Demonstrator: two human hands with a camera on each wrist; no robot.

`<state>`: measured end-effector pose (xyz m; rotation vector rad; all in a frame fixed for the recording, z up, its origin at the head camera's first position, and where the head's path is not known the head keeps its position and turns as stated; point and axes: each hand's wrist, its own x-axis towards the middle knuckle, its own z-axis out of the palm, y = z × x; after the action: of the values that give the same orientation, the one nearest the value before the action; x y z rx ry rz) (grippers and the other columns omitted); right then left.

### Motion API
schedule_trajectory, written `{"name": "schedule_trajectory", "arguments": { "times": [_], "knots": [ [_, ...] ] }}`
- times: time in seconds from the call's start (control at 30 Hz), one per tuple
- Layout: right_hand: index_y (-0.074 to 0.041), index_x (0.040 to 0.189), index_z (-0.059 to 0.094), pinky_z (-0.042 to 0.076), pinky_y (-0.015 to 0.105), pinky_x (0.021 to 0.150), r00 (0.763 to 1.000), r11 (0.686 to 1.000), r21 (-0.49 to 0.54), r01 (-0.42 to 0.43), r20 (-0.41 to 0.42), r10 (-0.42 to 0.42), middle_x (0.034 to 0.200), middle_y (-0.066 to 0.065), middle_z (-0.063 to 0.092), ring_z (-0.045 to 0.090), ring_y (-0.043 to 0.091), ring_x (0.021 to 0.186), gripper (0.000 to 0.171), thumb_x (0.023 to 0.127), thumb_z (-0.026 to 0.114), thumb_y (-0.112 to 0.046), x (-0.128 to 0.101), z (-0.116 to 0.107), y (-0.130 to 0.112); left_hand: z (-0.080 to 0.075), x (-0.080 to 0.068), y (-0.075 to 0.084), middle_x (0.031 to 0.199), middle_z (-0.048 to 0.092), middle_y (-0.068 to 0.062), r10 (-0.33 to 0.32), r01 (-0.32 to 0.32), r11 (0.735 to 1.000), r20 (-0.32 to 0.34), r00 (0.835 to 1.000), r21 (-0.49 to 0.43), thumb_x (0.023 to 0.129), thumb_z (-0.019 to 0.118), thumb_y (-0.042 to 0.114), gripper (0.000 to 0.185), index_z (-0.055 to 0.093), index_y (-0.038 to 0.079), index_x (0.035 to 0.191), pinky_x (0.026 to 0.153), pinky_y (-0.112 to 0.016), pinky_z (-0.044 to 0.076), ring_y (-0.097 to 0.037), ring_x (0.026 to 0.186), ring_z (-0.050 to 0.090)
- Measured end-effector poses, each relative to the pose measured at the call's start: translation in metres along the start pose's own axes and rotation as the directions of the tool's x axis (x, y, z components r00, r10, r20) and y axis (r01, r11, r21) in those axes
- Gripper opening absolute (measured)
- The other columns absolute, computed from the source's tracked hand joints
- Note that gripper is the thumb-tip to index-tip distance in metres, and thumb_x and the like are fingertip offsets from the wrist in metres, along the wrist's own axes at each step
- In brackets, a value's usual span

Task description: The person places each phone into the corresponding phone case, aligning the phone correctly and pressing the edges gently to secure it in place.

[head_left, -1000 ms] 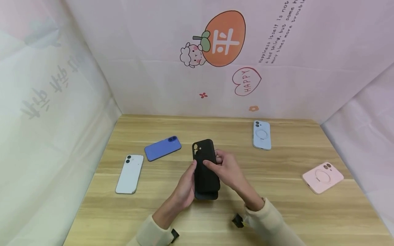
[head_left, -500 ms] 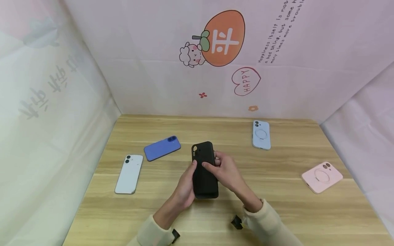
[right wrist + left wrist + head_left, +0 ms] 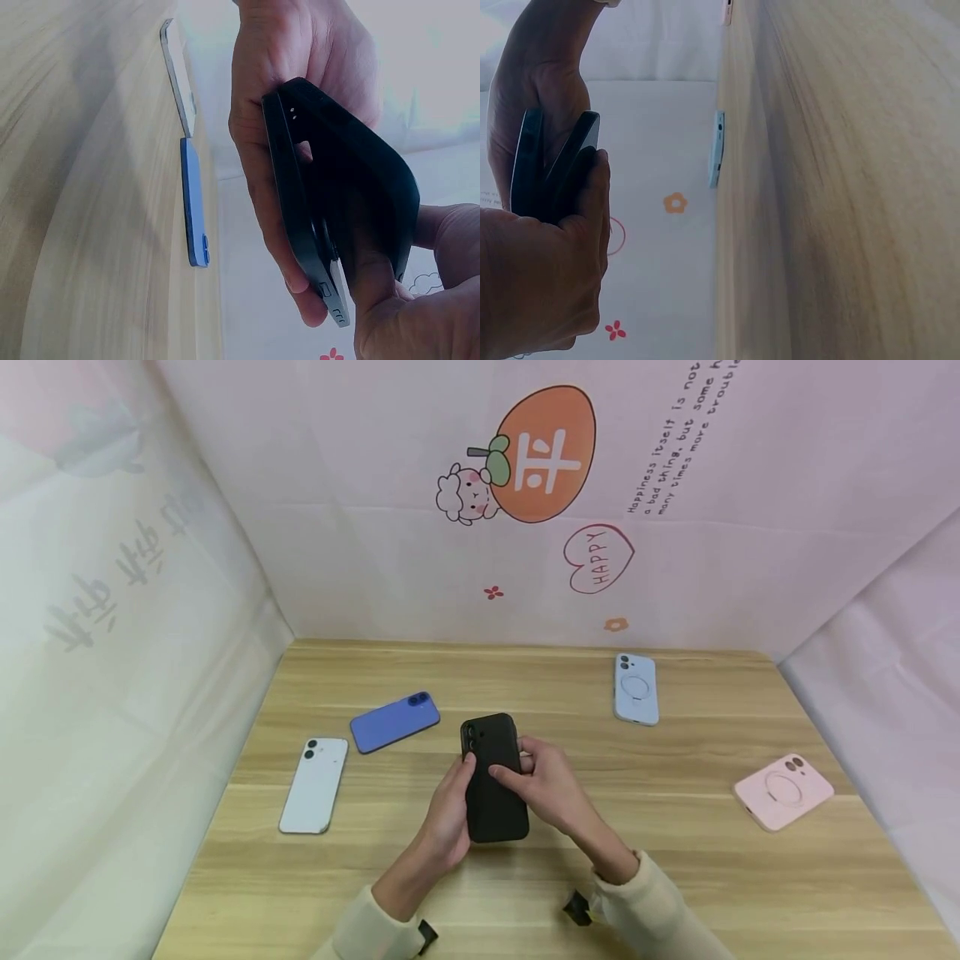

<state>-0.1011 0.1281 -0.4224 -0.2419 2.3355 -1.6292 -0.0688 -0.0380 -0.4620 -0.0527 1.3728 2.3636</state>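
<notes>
In the head view a black phone case (image 3: 497, 793) lies over a dark phone, almost hiding it, with lenses showing at the camera opening. My left hand (image 3: 448, 822) grips the pair from the left, its thumb along the edge. On the right, my right hand (image 3: 553, 787) holds the case, thumb flat on its back and fingers curled at the side. The right wrist view shows the dark phone (image 3: 289, 187) under the case (image 3: 394, 187), the two forming a V with a gap between them. A similar wedge appears in the left wrist view.
A white phone (image 3: 315, 785) and a blue phone (image 3: 395, 722) lie left on the wooden table (image 3: 660, 877). Toward the back right is a light blue case (image 3: 637, 689), and a pink case (image 3: 783, 792) lies farther right. Printed cloth (image 3: 390, 568) walls the back and sides.
The black case has slid down over the phone until their outlines line up, and lenses now show in its camera opening. Both hands have shifted slightly, staying on the pair.
</notes>
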Motion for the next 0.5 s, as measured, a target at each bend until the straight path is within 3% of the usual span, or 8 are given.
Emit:
{"name": "schedule_trajectory", "arguments": {
  "times": [0.27, 0.4, 0.5],
  "knots": [
    [0.007, 0.126, 0.064, 0.063, 0.027, 0.072, 1.0, 1.0, -0.03, 0.007, 0.01, -0.007, 0.089, 0.013, 0.081, 0.079, 0.023, 0.085, 0.034, 0.099, 0.074, -0.01, -0.0025, -0.0004, 0.0002, -0.002, -0.0031, 0.0005, 0.162, 0.041, -0.016, -0.018, 0.019, 0.999, -0.01, 1.0, 0.038, 0.116, 0.03, 0.047, 0.06, 0.022, 0.017, 0.168, 0.122, -0.054, 0.036, -0.03, 0.145, 0.043],
    [0.007, 0.126, 0.063, 0.059, 0.026, 0.061, 1.0, 0.999, -0.046, 0.0, -0.015, -0.001, 0.075, 0.009, 0.076, 0.072, 0.018, 0.067, 0.035, 0.099, 0.074, -0.011, -0.0047, -0.0026, -0.0008, -0.0032, -0.0026, 0.0008, 0.162, 0.042, -0.015, -0.02, 0.021, 0.999, -0.025, 0.999, 0.042, 0.117, 0.03, 0.046, 0.06, 0.021, 0.018, 0.168, 0.123, -0.056, 0.035, -0.031, 0.147, 0.042],
    [0.007, 0.127, 0.061, 0.062, 0.032, 0.059, 0.999, 0.999, -0.048, -0.003, -0.046, 0.0, 0.068, 0.005, 0.071, 0.067, 0.016, 0.059, 0.036, 0.099, 0.075, -0.01, -0.006, -0.0053, -0.0011, -0.0043, -0.0022, 0.0007, 0.161, 0.043, -0.016, -0.016, 0.017, 0.999, -0.03, 0.999, 0.042, 0.117, 0.03, 0.046, 0.06, 0.021, 0.016, 0.168, 0.123, -0.056, 0.035, -0.032, 0.147, 0.042]
  ]
}}
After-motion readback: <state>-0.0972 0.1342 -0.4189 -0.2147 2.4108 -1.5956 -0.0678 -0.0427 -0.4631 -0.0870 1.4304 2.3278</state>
